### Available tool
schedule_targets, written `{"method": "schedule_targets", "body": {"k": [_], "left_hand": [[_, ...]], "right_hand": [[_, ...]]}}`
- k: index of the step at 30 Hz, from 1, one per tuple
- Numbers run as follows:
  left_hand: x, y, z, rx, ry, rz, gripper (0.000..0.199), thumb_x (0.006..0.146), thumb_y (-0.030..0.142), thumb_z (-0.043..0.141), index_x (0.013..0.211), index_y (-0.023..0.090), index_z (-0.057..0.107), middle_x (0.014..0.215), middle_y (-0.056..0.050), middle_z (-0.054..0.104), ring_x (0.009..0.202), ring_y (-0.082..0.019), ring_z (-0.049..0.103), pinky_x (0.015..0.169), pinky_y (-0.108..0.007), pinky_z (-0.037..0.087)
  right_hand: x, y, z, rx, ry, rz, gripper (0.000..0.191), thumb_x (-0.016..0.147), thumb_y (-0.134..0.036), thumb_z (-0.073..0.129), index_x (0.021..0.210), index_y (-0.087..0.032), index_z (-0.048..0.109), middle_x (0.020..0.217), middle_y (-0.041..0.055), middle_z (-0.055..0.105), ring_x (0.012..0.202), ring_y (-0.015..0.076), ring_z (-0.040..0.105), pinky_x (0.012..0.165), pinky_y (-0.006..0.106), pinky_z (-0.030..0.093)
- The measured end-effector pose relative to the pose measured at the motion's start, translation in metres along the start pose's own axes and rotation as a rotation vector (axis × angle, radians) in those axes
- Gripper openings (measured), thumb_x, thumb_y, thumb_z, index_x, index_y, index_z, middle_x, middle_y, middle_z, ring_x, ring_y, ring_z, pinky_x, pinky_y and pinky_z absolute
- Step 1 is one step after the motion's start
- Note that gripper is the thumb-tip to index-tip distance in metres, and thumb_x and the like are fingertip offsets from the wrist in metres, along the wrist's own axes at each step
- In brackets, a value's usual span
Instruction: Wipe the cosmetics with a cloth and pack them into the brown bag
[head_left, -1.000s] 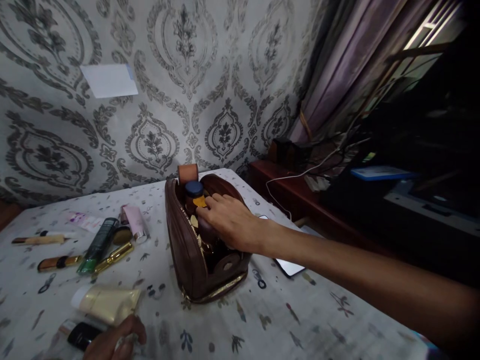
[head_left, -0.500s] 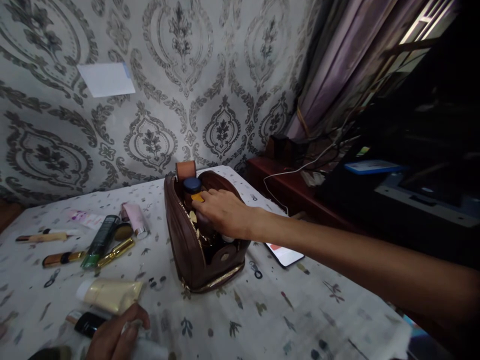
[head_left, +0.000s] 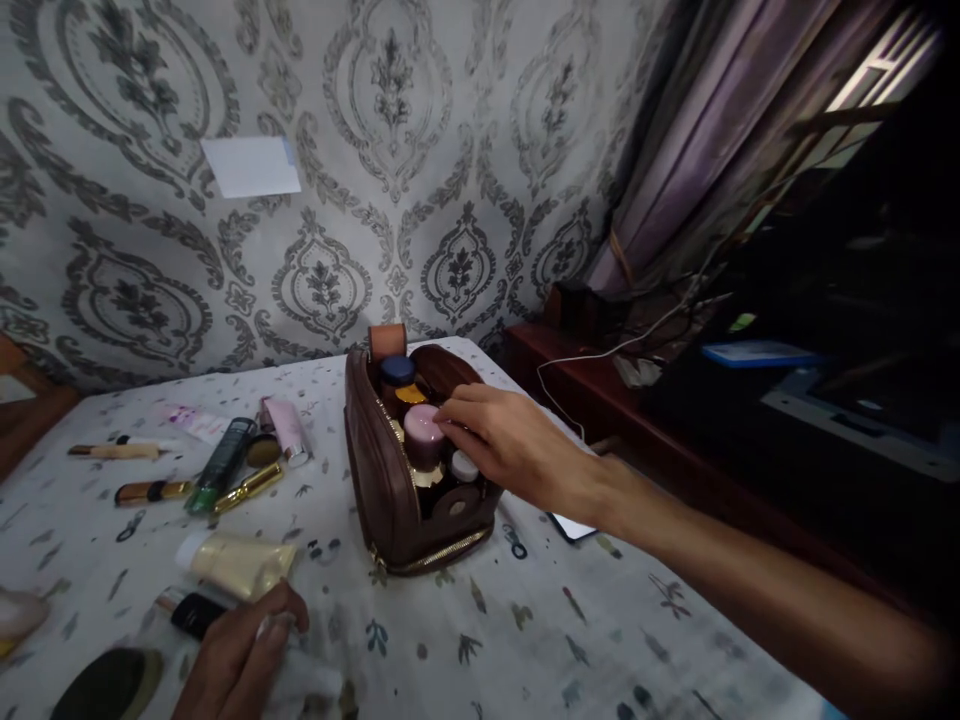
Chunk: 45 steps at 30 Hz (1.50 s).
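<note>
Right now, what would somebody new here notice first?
Probably the open brown bag in the middle of the white cloth, with the right hand at a pink jar inside. Behind it rises a wall with big grey swirls.

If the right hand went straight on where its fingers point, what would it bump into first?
Most likely the pink jar standing in the brown bag. The fingertips of the right hand are right at its lid, maybe touching already; the picture doesn't show depth clearly.
</note>
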<state>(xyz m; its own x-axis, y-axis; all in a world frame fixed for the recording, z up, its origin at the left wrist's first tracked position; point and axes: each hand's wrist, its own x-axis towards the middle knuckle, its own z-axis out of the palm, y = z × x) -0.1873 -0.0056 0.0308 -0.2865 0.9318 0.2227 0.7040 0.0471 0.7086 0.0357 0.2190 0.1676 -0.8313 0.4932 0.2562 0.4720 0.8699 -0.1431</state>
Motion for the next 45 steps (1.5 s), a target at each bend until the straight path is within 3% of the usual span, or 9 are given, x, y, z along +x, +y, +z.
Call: {"method": "schedule_targets", "body": {"k": [5,9,13,17,24,28,32,40,45], "left_hand": [[0.002,0.005,0.001,-0.018,-0.038,0.152,0.042,0.102,0.044,0.033,0.076,0.021,0.057,0.066,0.003,0.058,0.061,-0.013,0.057,0.064,-0.023,0.041],[0.006,0.011,-0.002,0.009,-0.066,0.27,0.038,0.103,0.035,0.032,0.074,0.02,0.052,0.061,0.002,0.054,0.057,-0.012,0.056,0.06,-0.023,0.039],[0.008,0.016,-0.007,0.015,-0.083,0.332,0.03,0.101,0.028,0.037,0.074,0.021,0.048,0.058,0.003,0.049,0.052,-0.011,0.051,0.056,-0.024,0.036],[0.008,0.012,-0.009,-0.012,-0.045,0.39,0.026,0.1,0.025,0.04,0.074,0.022,0.045,0.057,0.005,0.042,0.049,-0.011,0.045,0.053,-0.026,0.031],[0.01,0.008,-0.015,-0.032,0.05,0.373,0.028,0.099,0.026,0.043,0.071,0.022,0.046,0.056,0.005,0.044,0.05,-0.012,0.048,0.053,-0.025,0.033],[0.013,0.008,-0.022,-0.005,0.112,0.371,0.03,0.1,0.028,0.041,0.074,0.02,0.053,0.06,0.002,0.055,0.054,-0.012,0.055,0.056,-0.023,0.038],[0.013,0.005,-0.025,0.089,0.163,0.323,0.035,0.101,0.034,0.038,0.075,0.019,0.057,0.061,0.001,0.06,0.057,-0.013,0.059,0.059,-0.024,0.041],[0.018,-0.003,-0.025,0.18,0.237,0.239,0.031,0.097,0.025,0.041,0.066,0.021,0.044,0.055,0.005,0.049,0.051,-0.011,0.048,0.056,-0.024,0.034],[0.019,-0.01,-0.022,0.271,0.259,0.218,0.029,0.096,0.026,0.043,0.068,0.021,0.046,0.057,0.004,0.052,0.053,-0.011,0.05,0.057,-0.024,0.034]], "right_hand": [[-0.032,-0.023,0.013,0.246,0.348,-0.192,0.022,0.1,-0.017,0.047,0.085,-0.018,0.064,0.079,0.0041,0.065,0.071,0.0145,0.06,0.064,0.026,0.047],[-0.046,-0.054,0.036,0.381,0.322,-0.363,0.026,0.098,-0.011,0.045,0.079,-0.02,0.06,0.069,0.0026,0.062,0.062,0.0144,0.059,0.056,0.026,0.047],[-0.054,-0.08,0.077,0.441,0.218,-0.444,0.024,0.097,-0.015,0.049,0.077,-0.023,0.059,0.066,0.003,0.062,0.06,0.0174,0.06,0.053,0.029,0.048],[-0.054,-0.1,0.111,0.598,0.142,-0.399,0.024,0.097,-0.016,0.046,0.077,-0.021,0.058,0.071,0.0038,0.064,0.066,0.0175,0.061,0.058,0.028,0.048],[-0.027,-0.131,0.139,0.85,0.053,-0.127,0.019,0.09,-0.018,0.047,0.073,-0.02,0.054,0.069,0.0004,0.06,0.063,0.0144,0.056,0.057,0.024,0.042],[-0.009,-0.141,0.159,0.968,0.059,0.009,0.015,0.088,-0.027,0.05,0.081,-0.018,0.06,0.071,0.0009,0.064,0.062,0.0148,0.058,0.055,0.023,0.042],[-0.004,-0.146,0.177,0.999,0.157,0.047,0.021,0.088,-0.031,0.048,0.08,-0.018,0.062,0.073,0.0026,0.067,0.064,0.0162,0.061,0.057,0.024,0.045],[-0.007,-0.141,0.191,1.068,0.107,0.074,0.023,0.089,-0.035,0.052,0.082,-0.018,0.065,0.077,0.0043,0.071,0.069,0.0183,0.064,0.063,0.027,0.048],[-0.006,-0.139,0.194,1.119,0.103,0.089,0.022,0.088,-0.035,0.054,0.081,-0.018,0.065,0.074,0.0035,0.069,0.066,0.018,0.062,0.063,0.027,0.049]]}}
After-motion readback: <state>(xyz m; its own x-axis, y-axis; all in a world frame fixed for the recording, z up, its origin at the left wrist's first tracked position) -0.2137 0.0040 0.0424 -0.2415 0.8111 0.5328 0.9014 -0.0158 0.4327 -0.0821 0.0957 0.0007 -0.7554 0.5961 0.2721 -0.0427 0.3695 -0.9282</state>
